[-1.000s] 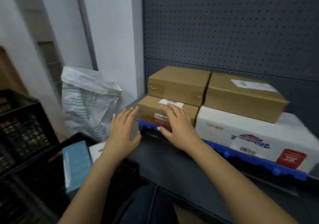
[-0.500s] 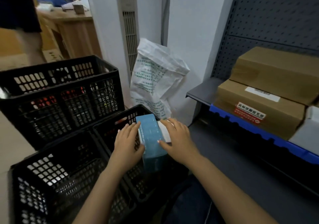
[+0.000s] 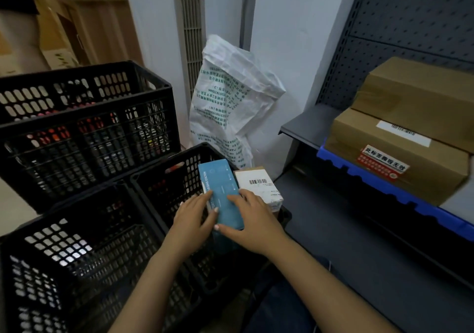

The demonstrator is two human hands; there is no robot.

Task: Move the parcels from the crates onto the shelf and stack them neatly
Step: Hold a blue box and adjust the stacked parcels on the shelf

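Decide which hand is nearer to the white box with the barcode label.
Right. The right hand lies on the blue box, just beside the white box; the left hand is on the blue box's far side.

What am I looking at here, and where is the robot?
There is no robot: a person wears a camera on the head, so this single picture looks down at their own arms. The left hand and right hand hold a blue box between them, at a black crate, next to a white parcel with a barcode. On the right, brown cardboard boxes are stacked on a grey shelf. A white sack stands by the wall.
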